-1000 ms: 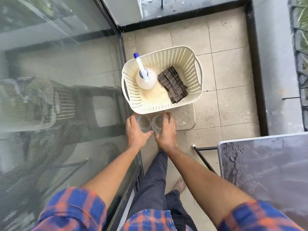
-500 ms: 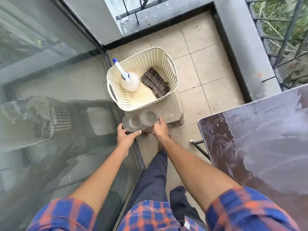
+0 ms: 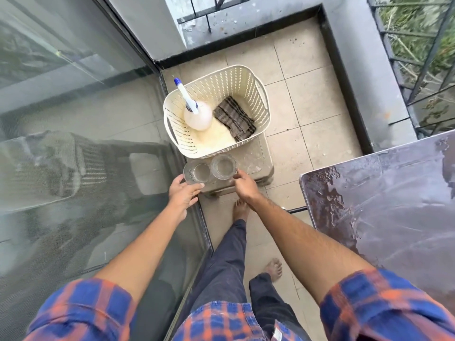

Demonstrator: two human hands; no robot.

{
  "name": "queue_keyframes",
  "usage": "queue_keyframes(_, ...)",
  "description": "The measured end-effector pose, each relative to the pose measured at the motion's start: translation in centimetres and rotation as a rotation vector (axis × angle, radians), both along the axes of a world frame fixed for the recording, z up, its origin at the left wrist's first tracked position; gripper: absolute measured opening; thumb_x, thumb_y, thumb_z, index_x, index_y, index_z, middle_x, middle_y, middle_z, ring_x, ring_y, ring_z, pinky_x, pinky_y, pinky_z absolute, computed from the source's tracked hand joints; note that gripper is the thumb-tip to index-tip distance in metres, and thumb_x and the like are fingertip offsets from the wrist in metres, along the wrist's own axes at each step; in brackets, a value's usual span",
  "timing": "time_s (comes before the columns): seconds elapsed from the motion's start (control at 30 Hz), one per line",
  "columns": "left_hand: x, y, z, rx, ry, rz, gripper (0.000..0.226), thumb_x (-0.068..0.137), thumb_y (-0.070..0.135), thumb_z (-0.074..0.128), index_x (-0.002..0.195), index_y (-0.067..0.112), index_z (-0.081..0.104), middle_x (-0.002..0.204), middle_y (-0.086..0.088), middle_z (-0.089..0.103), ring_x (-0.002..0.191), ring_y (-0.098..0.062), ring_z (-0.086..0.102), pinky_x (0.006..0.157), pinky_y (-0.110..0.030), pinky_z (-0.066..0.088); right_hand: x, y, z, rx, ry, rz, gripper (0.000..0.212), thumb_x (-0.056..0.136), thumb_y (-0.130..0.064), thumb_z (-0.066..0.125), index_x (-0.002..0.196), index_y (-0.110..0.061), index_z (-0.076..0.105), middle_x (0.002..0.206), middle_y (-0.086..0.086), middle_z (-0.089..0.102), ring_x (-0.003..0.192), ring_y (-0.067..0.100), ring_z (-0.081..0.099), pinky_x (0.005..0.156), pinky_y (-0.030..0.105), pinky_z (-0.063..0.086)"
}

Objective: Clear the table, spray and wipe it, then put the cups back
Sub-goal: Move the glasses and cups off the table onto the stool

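**Both hands on the two cups, centre of frame**

Left hand: thumb and fingers curled round the near side of the left cup, a clear glass, upright, mouth up. Right hand: fingertips pinch the near wall of the right cup, also clear glass and upright. The two cups are side by side, touching or nearly so, over the near edge of a low beige stool. I cannot tell whether they rest on it or are lifted off it.

Just above the cups in the frame, a cream perforated basket stands on the same stool. Inside it, at left, is a white spray bottle with a blue-tipped nozzle pointing to the upper left. At right lies a folded dark striped cloth.

Lower right of the frame: corner of the dark table, its top streaked and wet-looking, with nothing on the part in view. It is well apart from the cups.

The left half of the frame is a glass door with reflections. The floor is tiled. A metal railing is in the upper right. Plaid sleeves are rolled above the forearms, and the person's bare feet are below the stool.
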State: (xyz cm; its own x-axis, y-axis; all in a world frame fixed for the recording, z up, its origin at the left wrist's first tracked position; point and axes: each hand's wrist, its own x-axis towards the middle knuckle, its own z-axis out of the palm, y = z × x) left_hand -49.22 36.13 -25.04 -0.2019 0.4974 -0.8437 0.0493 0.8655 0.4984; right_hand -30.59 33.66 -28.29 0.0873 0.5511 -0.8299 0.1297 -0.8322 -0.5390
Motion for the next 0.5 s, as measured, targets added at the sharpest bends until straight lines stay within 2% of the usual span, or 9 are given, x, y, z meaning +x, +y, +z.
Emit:
queue_keyframes(0.17, -0.6, -0.3, 0.7, -0.005, 0.089, -0.138, 0.072, 0.086, 0.003, 0.077, 0.147, 0.019, 0.04, 0.118, -0.005, 0.067, 0.102, -0.024, 0.068, 0.099, -0.047, 0.05, 0.0, -0.7, 1.1, 0.014, -0.045, -0.019, 0.057, 0.089, -0.021, 0.061, 0.145, -0.022, 0.05, 0.102, -0.006, 0.066, 0.103, 0.015, 0.06, 0.101, 0.029, 0.043)
queue_keyframes(0.23, -0.4, -0.6, 1.5, 0.045, 0.18, -0.127, 0.064, 0.091, 0.007, 0.073, 0.147, 0.013, 0.042, 0.12, -0.012, 0.066, 0.108, -0.028, 0.067, 0.099, -0.047, 0.052, 0.5, -1.1, 2.1, 0.033, -0.061, 0.005, 0.048, 0.089, -0.025, 0.063, 0.137, -0.022, 0.059, 0.111, 0.0, 0.072, 0.105, 0.017, 0.065, 0.105, 0.036, 0.047)
queue_keyframes(0.3, 0.1, -1.0, 2.9, 0.116, 0.262, -0.132, 0.051, 0.093, 0.008, 0.069, 0.14, 0.011, 0.051, 0.117, -0.014, 0.069, 0.107, -0.029, 0.068, 0.1, -0.045, 0.054, 1.2, -1.7, 3.8, 0.086, -0.05, -0.001, 0.037, 0.088, -0.025, 0.063, 0.125, -0.024, 0.067, 0.117, 0.003, 0.072, 0.11, 0.019, 0.065, 0.105, 0.042, 0.049)
queue_keyframes(0.4, 1.3, -1.8, 5.3, 0.235, 0.278, -0.197, 0.03, 0.094, 0.005, 0.065, 0.123, 0.01, 0.064, 0.101, -0.011, 0.071, 0.094, -0.023, 0.068, 0.091, -0.041, 0.055, 2.5, -2.7, 7.5, 0.2, -0.021, -0.019, 0.028, 0.09, -0.023, 0.063, 0.117, -0.026, 0.069, 0.104, 0.003, 0.073, 0.101, 0.021, 0.068, 0.1, 0.047, 0.052)
queue_keyframes(0.5, 3.6, -3.0, 8.0, 0.36, 0.235, -0.306, 0.022, 0.094, 0.001, 0.064, 0.116, 0.004, 0.067, 0.096, -0.018, 0.071, 0.084, -0.021, 0.068, 0.078, -0.035, 0.053, 4.8, -5.3, 12.1, 0.324, -0.06, -0.056, 0.025, 0.09, -0.022, 0.064, 0.114, -0.025, 0.07, 0.092, 0.008, 0.073, 0.09, 0.026, 0.07, 0.091, 0.045, 0.055)
